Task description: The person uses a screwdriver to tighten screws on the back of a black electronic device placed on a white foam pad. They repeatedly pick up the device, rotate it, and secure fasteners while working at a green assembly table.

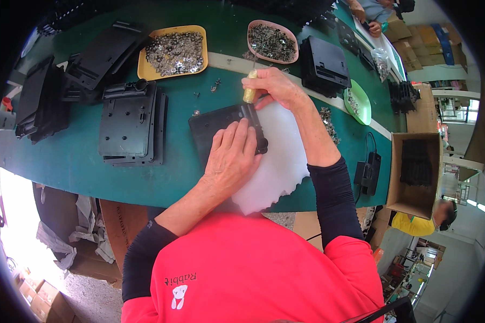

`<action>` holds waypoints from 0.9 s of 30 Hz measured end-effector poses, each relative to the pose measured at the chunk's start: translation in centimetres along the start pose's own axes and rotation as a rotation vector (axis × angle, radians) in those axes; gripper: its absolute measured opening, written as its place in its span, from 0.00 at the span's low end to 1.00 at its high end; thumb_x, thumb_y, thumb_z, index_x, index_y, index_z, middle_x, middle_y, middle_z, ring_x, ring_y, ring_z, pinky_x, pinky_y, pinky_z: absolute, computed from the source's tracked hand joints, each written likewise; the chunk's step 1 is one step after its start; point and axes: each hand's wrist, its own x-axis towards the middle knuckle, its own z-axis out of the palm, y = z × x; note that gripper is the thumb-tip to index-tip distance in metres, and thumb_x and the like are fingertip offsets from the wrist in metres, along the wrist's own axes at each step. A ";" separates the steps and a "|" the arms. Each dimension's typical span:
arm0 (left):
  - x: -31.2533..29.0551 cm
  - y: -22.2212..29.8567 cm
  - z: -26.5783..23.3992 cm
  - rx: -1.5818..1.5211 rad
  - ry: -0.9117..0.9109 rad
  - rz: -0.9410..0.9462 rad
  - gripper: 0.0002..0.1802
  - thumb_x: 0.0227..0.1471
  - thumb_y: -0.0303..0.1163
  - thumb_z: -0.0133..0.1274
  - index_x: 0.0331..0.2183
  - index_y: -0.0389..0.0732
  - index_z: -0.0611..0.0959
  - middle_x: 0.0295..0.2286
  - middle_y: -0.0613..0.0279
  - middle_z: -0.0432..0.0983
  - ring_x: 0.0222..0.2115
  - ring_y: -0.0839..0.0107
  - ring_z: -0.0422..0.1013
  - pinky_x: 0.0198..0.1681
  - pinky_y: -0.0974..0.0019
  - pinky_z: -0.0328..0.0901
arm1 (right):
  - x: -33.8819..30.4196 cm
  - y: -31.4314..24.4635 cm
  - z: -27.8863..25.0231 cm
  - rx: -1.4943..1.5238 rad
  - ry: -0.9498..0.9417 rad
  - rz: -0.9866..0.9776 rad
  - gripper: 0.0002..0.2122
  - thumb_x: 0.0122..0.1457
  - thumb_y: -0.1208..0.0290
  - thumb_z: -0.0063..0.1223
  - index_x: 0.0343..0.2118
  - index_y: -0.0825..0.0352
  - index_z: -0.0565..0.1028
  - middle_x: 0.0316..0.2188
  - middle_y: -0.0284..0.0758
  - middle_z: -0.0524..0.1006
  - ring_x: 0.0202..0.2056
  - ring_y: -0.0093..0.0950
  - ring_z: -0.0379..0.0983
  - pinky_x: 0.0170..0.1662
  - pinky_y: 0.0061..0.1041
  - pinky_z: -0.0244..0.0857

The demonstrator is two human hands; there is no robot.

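one left hand (230, 160), laid flat, should be steadying the black panel (209, 125); the right hand (277, 88) is gripping a screwdriver (249, 95).

Left fingers (232, 134) on a black panel (203, 128) — right fingers (257, 83) around a yellow-handled screwdriver (249, 96) — white sheet (282, 148) alongside

- Wears a bright pinkish-red shirt (269, 269) with loose short sleeves.
- Carries a small white cartoon animal (179, 297) on the left side of the chest, next to a line of dark lettering (181, 280).
- Has snug black arm covers (337, 202) on both arms, reaching from the shirt down onto the forearms.
- Leaves the left hand (231, 159) and right hand (279, 86) bare.
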 end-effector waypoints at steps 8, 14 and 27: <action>0.1 0.1 -0.3 -0.004 -0.010 -0.006 0.30 0.46 0.35 0.56 0.49 0.29 0.72 0.53 0.44 0.63 0.54 0.52 0.61 0.54 0.51 0.56 | -1.5 -0.4 1.9 -0.219 0.186 -0.192 0.14 0.56 0.60 0.58 0.29 0.69 0.76 0.23 0.34 0.78 0.26 0.22 0.75 0.28 0.24 0.73; 0.2 0.1 -0.4 0.048 0.036 0.028 0.31 0.41 0.34 0.60 0.47 0.28 0.73 0.50 0.44 0.65 0.51 0.54 0.62 0.52 0.54 0.58 | -2.7 1.1 4.5 -0.605 0.516 -0.584 0.11 0.56 0.67 0.58 0.27 0.70 0.73 0.21 0.42 0.75 0.20 0.38 0.72 0.25 0.33 0.66; 0.2 0.3 0.0 0.062 0.032 0.022 0.30 0.45 0.35 0.57 0.49 0.29 0.73 0.51 0.46 0.65 0.53 0.54 0.62 0.54 0.52 0.57 | -2.1 6.4 6.1 -0.472 0.771 -0.922 0.08 0.58 0.69 0.55 0.33 0.70 0.73 0.28 0.39 0.77 0.28 0.36 0.75 0.33 0.31 0.69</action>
